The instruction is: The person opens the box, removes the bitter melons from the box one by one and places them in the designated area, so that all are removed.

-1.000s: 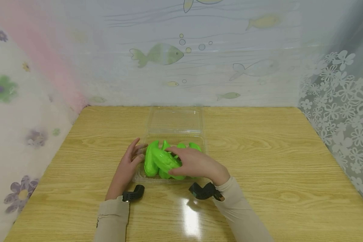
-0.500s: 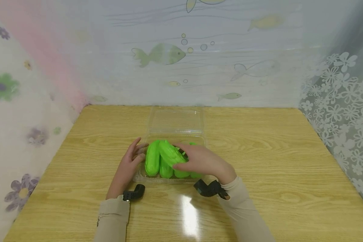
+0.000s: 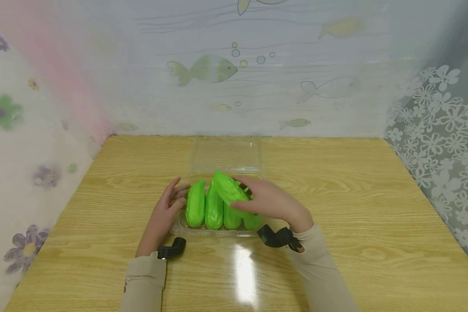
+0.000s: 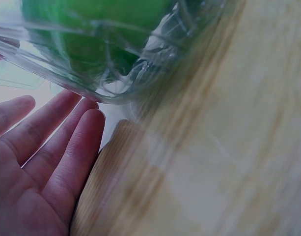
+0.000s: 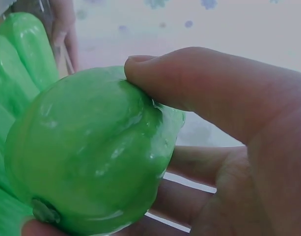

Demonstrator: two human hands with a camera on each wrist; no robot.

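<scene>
My right hand [image 3: 271, 200] grips a glossy, bright green cucumber-like vegetable [image 3: 229, 190] between thumb and fingers. It is tilted, tapered end to the far left, above others of its kind. In the right wrist view the rounded, blunt end of this cucumber-like vegetable [image 5: 91, 157] faces the camera. Several similar green vegetables [image 3: 195, 206] lie side by side in a clear plastic box [image 3: 214, 232], the right ones partly hidden. At the box's left side is my left hand [image 3: 165, 210], fingers extended. In the left wrist view its fingertips [image 4: 89, 123] are at the plastic wall; contact is unclear.
The box's hinged clear lid [image 3: 226, 154] lies folded back toward the wall. A wood-grain table [image 3: 347, 208] extends on both sides. Behind it hangs a fish-patterned sheet [image 3: 257, 95], with a flower-patterned curtain [image 3: 444, 143] on the right. Each wrist wears a black camera mount [image 3: 173, 248].
My right hand has moved to the right with its green vegetable, uncovering those at the left of the box. The left hand has stayed in place.
</scene>
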